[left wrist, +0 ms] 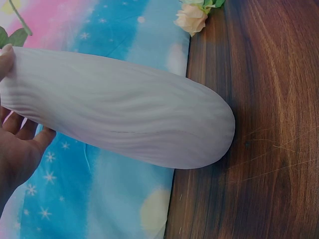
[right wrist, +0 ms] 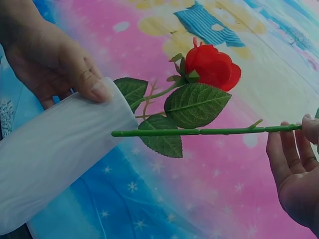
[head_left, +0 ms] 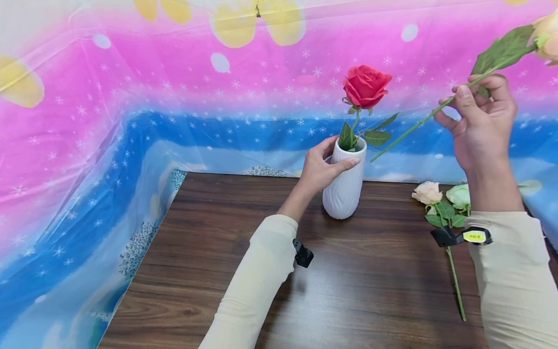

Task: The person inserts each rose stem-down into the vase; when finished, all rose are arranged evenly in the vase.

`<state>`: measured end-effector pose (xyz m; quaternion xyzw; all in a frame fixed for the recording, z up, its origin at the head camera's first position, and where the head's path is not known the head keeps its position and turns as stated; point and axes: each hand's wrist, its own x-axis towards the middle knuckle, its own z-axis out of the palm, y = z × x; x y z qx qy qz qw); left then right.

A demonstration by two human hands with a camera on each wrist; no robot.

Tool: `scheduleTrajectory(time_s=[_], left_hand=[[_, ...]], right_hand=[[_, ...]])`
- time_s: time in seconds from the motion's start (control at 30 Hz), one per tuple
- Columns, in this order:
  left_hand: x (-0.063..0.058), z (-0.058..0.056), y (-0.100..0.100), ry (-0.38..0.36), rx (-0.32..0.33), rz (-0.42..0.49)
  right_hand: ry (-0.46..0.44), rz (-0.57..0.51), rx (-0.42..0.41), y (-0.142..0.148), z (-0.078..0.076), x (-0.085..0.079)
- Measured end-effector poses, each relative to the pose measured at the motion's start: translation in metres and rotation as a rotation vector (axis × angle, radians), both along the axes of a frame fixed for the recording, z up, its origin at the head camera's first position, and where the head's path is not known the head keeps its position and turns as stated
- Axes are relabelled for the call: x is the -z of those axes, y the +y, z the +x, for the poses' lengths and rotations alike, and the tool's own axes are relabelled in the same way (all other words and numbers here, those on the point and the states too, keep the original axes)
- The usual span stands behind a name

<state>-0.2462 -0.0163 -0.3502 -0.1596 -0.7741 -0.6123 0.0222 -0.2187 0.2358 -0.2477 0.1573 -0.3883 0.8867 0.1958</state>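
A white ridged vase (head_left: 343,186) stands near the back edge of the wooden table, and my left hand (head_left: 324,165) grips it just below the rim. In the vase is a red rose (head_left: 367,87) with green leaves spreading over the mouth. My right hand (head_left: 486,109) pinches the green stem of a pale peach rose (head_left: 550,39), raised at the upper right. That stem slants down, its cut end (right wrist: 117,133) close beside the vase's rim in the head view and overlapping it in the right wrist view. The flower head is partly cut off by the frame edge.
On the table's right side lie a peach rose (head_left: 427,193) and a pale green rose (head_left: 458,196), partly hidden by my right forearm. A printed pink and blue cloth (head_left: 261,97) hangs behind the dark wooden table (head_left: 209,252).
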Motion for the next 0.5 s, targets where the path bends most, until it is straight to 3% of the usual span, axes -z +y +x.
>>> scheduleTrajectory(time_s=[0.2,0.5], left_hand=[[0.001,-0.001,0.000,0.003,0.008,0.007],[0.002,0.000,-0.001,-0.011,0.010,0.008]], right_hand=[[0.017,-0.011,0.055,0.000,-0.003,-0.006],[0.036,-0.032,0.053,-0.005,-0.008,-0.018]])
